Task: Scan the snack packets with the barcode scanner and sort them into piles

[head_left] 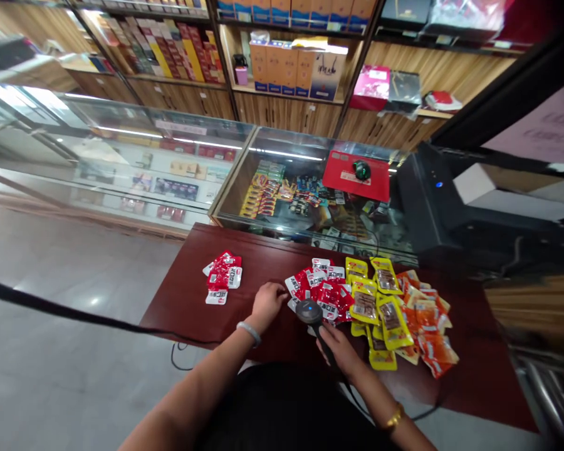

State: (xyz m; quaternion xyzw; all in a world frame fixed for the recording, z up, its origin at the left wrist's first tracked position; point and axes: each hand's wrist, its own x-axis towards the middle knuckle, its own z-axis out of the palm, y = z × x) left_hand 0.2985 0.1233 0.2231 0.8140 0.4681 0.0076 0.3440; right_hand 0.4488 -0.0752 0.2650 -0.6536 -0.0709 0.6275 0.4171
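My right hand [339, 351] is closed around the handle of a black barcode scanner [310, 311], whose head hovers over a heap of red snack packets [320, 289]. My left hand [267, 300], a bracelet on its wrist, reaches to the left edge of that red heap with its fingers curled on the table; whether it grips a packet is hidden. Yellow snack packets [373, 300] and orange snack packets [427, 326] lie to the right. A separate small pile of red packets [223, 277] sits further left.
The dark red table [188, 294] stands against a glass display counter [282, 181] filled with goods. A red mat with a dark round object [357, 175] lies on the glass. A black machine [432, 200] is at the right. Wooden shelves of boxes [286, 62] line the back wall.
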